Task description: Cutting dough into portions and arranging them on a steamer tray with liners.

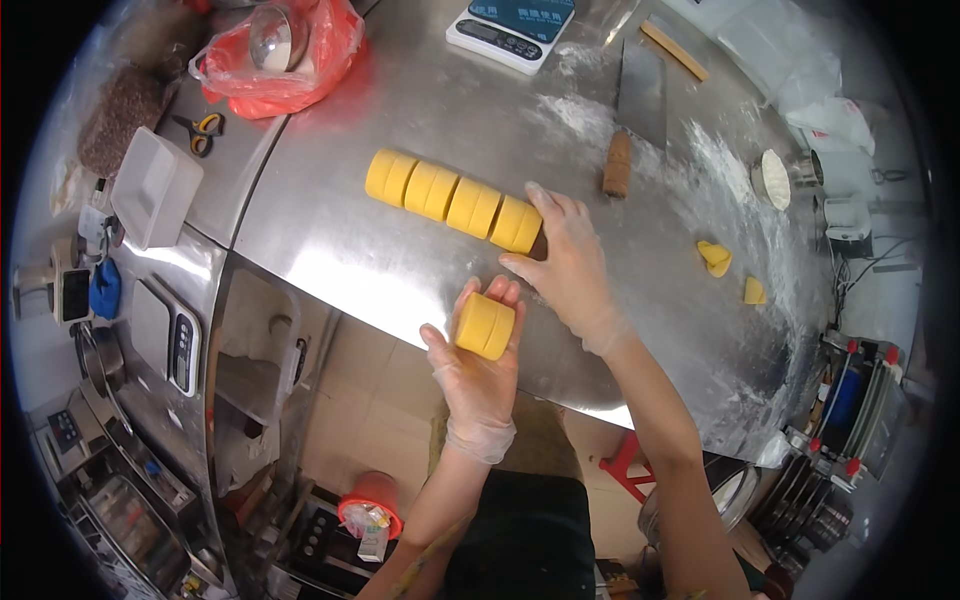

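My left hand (474, 385), in a clear glove, is palm up with its fingers curled round a short yellow dough cylinder (485, 326) that has a seam across it. Beyond it, a row of similar yellow dough pieces (431, 191) lies on the steel table (330, 215), slanting down to the right, with narrow gaps between them. My gloved right hand (572, 262) is at the row's right end. Its thumb and fingers span the last yellow dough piece (516, 224), and its palm side is partly hidden.
A cleaver (642, 95) with a wooden handle and two dough scraps (714, 258) lie on the floured right side. A white scale (510, 35) stands at the back, a red plastic bag (290, 85) and a white tub (155, 190) at the left.
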Available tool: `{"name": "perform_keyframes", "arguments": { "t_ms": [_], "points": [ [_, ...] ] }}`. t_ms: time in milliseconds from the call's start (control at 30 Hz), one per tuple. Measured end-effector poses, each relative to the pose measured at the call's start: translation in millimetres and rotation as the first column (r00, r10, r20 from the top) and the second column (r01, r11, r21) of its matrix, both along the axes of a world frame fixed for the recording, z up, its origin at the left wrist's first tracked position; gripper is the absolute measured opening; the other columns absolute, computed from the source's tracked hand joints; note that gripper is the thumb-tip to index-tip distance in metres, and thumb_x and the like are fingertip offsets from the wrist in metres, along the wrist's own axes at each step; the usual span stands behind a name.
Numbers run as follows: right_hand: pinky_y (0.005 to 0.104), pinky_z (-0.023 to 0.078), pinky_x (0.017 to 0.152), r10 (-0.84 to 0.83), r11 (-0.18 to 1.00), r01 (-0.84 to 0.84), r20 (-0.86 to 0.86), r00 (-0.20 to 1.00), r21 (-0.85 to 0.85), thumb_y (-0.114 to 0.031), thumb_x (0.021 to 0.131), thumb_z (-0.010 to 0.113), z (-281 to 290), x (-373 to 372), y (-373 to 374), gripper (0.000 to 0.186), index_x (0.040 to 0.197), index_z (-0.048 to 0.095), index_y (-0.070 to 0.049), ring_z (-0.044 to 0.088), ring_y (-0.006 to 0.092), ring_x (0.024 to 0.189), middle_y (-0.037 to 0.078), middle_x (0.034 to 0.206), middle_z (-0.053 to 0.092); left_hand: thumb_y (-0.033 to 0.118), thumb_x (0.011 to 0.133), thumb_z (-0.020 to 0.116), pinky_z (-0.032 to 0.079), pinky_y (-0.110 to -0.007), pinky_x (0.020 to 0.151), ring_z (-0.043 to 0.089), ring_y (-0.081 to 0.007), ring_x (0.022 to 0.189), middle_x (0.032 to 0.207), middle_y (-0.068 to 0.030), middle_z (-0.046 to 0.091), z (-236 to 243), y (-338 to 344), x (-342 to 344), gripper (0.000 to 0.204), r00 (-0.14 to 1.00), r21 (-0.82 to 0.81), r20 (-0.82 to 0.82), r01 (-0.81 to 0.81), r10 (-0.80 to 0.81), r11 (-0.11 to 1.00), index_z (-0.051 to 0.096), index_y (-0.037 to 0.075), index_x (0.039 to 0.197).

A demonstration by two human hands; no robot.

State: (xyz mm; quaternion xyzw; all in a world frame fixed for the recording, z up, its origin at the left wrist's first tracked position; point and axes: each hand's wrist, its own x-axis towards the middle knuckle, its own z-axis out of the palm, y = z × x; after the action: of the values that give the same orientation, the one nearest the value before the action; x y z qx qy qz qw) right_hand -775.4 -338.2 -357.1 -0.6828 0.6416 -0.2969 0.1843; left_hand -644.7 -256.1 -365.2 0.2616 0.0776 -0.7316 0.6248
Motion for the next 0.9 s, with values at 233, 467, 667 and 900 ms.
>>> {"name": "perform_keyframes", "arguments": {
  "t_ms": [233,467,667,900],
  "points": [
    [0.0420,0.045,0.092,0.059,0.995,-0.071,-0.164,0.985,-0.065,-0.010,0.070,0.077,-21.4,19.7,-5.9,0.070,0.133,0.047,-0.003,0.052,0.0343,0.105,0.014,0.115,0.054,0.064,0.093,0.045,0.038,-0.045,0.111,0.049,-0.0342,0.125,0.133,-0.0227,0.050,4.2,-0.5,25.7,0.078,0.996,-0.025,0.004,-0.083,0.083,0.996,0.045,-0.001,0.134],
    [0.0408,0.047,0.087,0.039,0.968,-0.101,-0.258,0.965,-0.230,-0.007,0.069,0.078,-30.1,17.4,0.1,0.072,0.133,0.046,-0.003,0.053,0.0333,0.103,0.014,0.113,0.055,0.067,0.093,0.041,0.037,-0.043,0.111,0.051,-0.0307,0.123,0.133,-0.0201,0.051,3.4,-3.8,31.2,0.077,0.996,-0.006,0.078,-0.045,0.045,0.999,0.048,0.003,0.134],
    [0.0400,0.048,0.085,0.046,0.995,-0.058,-0.142,0.989,-0.084,-0.011,0.070,0.077,-18.2,12.3,-3.9,0.072,0.134,0.045,-0.002,0.054,0.0324,0.101,0.013,0.112,0.055,0.067,0.092,0.042,0.038,-0.043,0.111,0.051,-0.0304,0.123,0.132,-0.0188,0.053,0.2,-0.7,25.9,0.076,0.995,-0.010,0.101,-0.015,0.016,1.000,0.049,0.003,0.133],
    [0.0384,0.050,0.079,0.102,0.952,-0.159,-0.221,0.970,-0.260,-0.012,0.071,0.075,-33.6,15.4,6.9,0.072,0.134,0.043,0.000,0.054,0.0290,0.097,0.012,0.110,0.053,0.067,0.092,0.043,0.040,-0.043,0.110,0.052,-0.0308,0.123,0.131,-0.0189,0.053,1.7,6.1,20.9,0.077,0.995,-0.004,0.099,-0.003,0.004,1.000,0.049,0.002,0.134]
  ]
}}
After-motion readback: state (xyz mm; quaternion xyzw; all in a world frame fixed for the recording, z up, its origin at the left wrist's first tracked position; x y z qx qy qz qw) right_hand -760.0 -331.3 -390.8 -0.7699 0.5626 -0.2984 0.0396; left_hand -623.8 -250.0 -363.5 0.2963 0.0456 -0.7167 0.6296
